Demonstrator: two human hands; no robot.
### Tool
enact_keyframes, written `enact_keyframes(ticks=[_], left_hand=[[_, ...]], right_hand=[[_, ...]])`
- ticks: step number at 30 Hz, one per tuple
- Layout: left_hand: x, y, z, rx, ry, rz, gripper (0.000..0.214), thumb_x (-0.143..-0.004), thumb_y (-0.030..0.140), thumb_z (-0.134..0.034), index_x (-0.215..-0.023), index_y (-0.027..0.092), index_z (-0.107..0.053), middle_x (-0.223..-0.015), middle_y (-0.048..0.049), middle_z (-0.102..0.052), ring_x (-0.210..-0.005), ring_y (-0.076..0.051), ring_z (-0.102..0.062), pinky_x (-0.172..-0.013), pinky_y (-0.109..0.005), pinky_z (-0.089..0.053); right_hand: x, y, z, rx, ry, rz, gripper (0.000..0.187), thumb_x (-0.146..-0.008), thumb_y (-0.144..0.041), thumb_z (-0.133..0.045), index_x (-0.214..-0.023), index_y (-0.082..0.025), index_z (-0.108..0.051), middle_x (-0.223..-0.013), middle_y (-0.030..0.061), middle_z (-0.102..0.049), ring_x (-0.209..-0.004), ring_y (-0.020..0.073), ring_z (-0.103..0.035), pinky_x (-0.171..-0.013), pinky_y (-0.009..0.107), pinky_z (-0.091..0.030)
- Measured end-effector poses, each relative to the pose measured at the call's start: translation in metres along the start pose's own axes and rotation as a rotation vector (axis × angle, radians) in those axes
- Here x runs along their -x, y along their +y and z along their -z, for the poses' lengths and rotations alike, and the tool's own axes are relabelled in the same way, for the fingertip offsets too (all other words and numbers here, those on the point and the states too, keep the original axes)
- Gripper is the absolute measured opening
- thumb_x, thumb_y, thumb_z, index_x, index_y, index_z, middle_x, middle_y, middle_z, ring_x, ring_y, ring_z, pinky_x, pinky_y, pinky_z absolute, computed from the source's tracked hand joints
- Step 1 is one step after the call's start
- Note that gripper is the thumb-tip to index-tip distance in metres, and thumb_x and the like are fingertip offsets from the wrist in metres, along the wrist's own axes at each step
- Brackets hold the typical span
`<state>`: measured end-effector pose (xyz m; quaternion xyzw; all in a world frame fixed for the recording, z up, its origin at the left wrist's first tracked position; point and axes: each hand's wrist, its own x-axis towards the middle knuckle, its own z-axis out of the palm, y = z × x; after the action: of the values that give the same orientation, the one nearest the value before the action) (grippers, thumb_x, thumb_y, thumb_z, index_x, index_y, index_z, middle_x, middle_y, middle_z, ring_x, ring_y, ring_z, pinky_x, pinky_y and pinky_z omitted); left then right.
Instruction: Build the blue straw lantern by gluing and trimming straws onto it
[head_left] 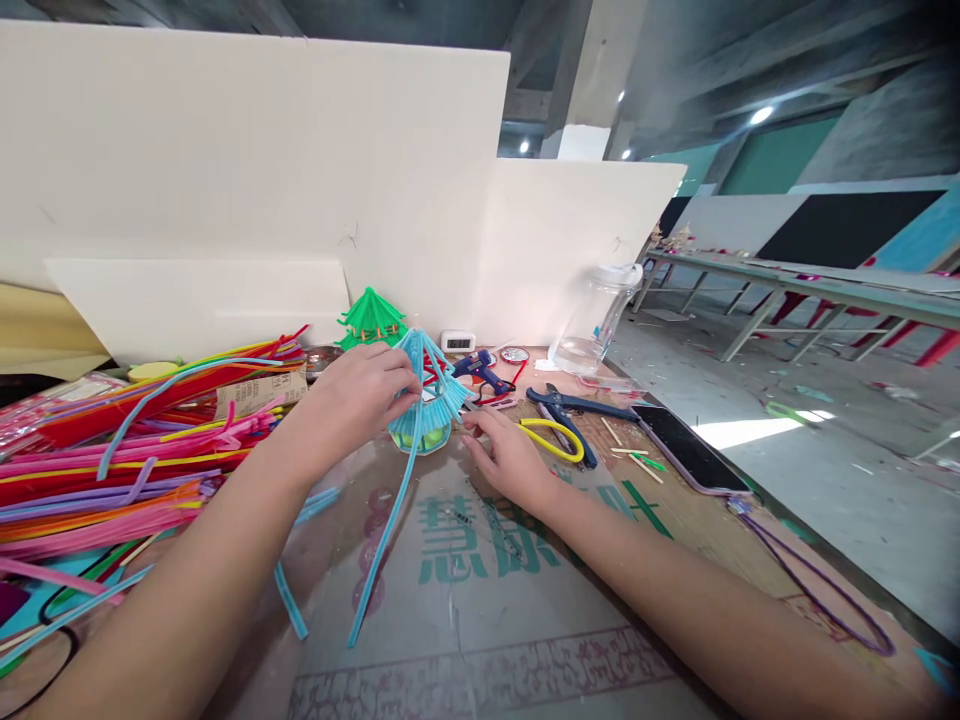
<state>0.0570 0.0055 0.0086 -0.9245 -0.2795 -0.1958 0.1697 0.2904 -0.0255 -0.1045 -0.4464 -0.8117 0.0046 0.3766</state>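
Observation:
A light blue pipe-cleaner canopy (439, 395), shaped like a small pagoda roof, stands on the cardboard-covered table (480, 600). My left hand (358, 395) is closed around its top from the left. My right hand (504, 452) pinches the canopy's lower right edge with fingers together. One long blue pipe cleaner (390, 525) trails from the canopy down toward me. A finished green pipe-cleaner pagoda (370, 318) stands just behind.
A big pile of coloured pipe cleaners (127, 440) fills the left. Right of my hands lie yellow-handled pliers (551, 438), blue cutters (570, 405), a glue gun (480, 370), a phone (690, 448) and a clear jar (592, 320). White boards (300, 180) wall the back.

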Motion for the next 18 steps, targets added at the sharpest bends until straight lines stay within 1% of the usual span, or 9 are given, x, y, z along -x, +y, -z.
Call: enact_keyframes(ticks=[3, 7, 10, 11, 13, 14, 16, 17, 18], left_hand=[[0.002, 0.002, 0.005, 0.12, -0.039, 0.097, 0.019, -0.092, 0.029, -0.046, -0.088, 0.019, -0.062, -0.09, -0.0049, -0.065, -0.089, -0.022, -0.059, -0.081, -0.035, -0.043], [0.009, 0.004, 0.02, 0.386, -0.063, 0.261, 0.022, -0.095, 0.036, -0.037, -0.092, 0.022, -0.053, -0.084, -0.0016, -0.061, -0.075, -0.018, -0.057, -0.064, -0.03, -0.042], [0.013, 0.005, 0.031, 0.509, 0.053, 0.335, 0.026, -0.097, 0.042, -0.031, -0.091, 0.022, -0.047, -0.083, -0.0011, -0.057, -0.072, -0.017, -0.054, -0.063, -0.03, -0.041], [0.013, 0.005, 0.034, 0.497, 0.109, 0.377, 0.028, -0.097, 0.043, -0.03, -0.087, 0.022, -0.046, -0.079, -0.0007, -0.055, -0.07, -0.017, -0.052, -0.062, -0.03, -0.04], [0.013, 0.001, 0.036, 0.39, 0.192, 0.475, 0.032, -0.096, 0.043, -0.03, -0.076, 0.022, -0.043, -0.07, -0.0001, -0.049, -0.065, -0.017, -0.049, -0.059, -0.031, -0.038], [0.013, -0.002, 0.035, 0.311, 0.215, 0.52, 0.036, -0.096, 0.043, -0.03, -0.07, 0.022, -0.042, -0.066, -0.0003, -0.046, -0.064, -0.017, -0.048, -0.059, -0.032, -0.037], [0.014, -0.011, 0.03, 0.174, 0.236, 0.58, 0.04, -0.095, 0.042, -0.032, -0.063, 0.021, -0.043, -0.064, -0.0024, -0.047, -0.066, -0.019, -0.05, -0.063, -0.035, -0.039], [0.014, -0.016, 0.026, 0.138, 0.249, 0.597, 0.039, -0.095, 0.041, -0.033, -0.066, 0.02, -0.049, -0.07, -0.0045, -0.052, -0.071, -0.021, -0.053, -0.067, -0.037, -0.042], [0.015, -0.021, 0.021, 0.143, 0.264, 0.591, 0.033, -0.094, 0.039, -0.037, -0.078, 0.019, -0.057, -0.083, -0.0072, -0.058, -0.079, -0.023, -0.057, -0.073, -0.038, -0.045]], right_hand=[[0.001, 0.0, 0.0, -0.002, -0.002, 0.002, 0.021, -0.091, -0.023, -0.048, -0.11, -0.017, -0.055, -0.104, 0.011, -0.062, -0.091, 0.0213, -0.059, -0.082, 0.037, -0.047], [0.001, 0.0, 0.0, -0.017, 0.011, -0.015, 0.021, -0.091, -0.023, -0.049, -0.109, -0.017, -0.056, -0.101, 0.0101, -0.063, -0.093, 0.0218, -0.059, -0.082, 0.037, -0.047], [-0.006, -0.002, 0.008, -0.025, 0.025, -0.023, 0.022, -0.091, -0.023, -0.049, -0.11, -0.017, -0.057, -0.104, 0.0101, -0.064, -0.095, 0.0215, -0.059, -0.084, 0.037, -0.047], [-0.01, -0.002, 0.015, -0.021, 0.029, -0.031, 0.022, -0.091, -0.022, -0.048, -0.111, -0.018, -0.057, -0.106, 0.0101, -0.064, -0.095, 0.0213, -0.059, -0.084, 0.037, -0.046], [-0.02, 0.0, 0.034, 0.008, 0.014, -0.076, 0.022, -0.091, -0.023, -0.048, -0.109, -0.018, -0.059, -0.105, 0.0094, -0.066, -0.092, 0.0206, -0.06, -0.082, 0.035, -0.046], [-0.024, 0.002, 0.046, 0.035, -0.007, -0.121, 0.021, -0.091, -0.024, -0.047, -0.106, -0.018, -0.061, -0.104, 0.0089, -0.067, -0.091, 0.0203, -0.061, -0.08, 0.034, -0.046], [-0.03, 0.011, 0.072, 0.123, -0.172, -0.213, 0.018, -0.088, -0.027, -0.05, -0.097, -0.02, -0.064, -0.09, 0.0054, -0.069, -0.078, 0.0187, -0.062, -0.069, 0.03, -0.045], [-0.03, 0.017, 0.084, 0.185, -0.268, -0.236, 0.016, -0.085, -0.027, -0.053, -0.094, -0.021, -0.065, -0.083, 0.0042, -0.069, -0.073, 0.0184, -0.061, -0.065, 0.029, -0.043], [-0.029, 0.023, 0.095, 0.238, -0.377, -0.254, 0.016, -0.083, -0.027, -0.055, -0.094, -0.021, -0.065, -0.081, 0.0038, -0.069, -0.072, 0.0184, -0.061, -0.063, 0.028, -0.042]])
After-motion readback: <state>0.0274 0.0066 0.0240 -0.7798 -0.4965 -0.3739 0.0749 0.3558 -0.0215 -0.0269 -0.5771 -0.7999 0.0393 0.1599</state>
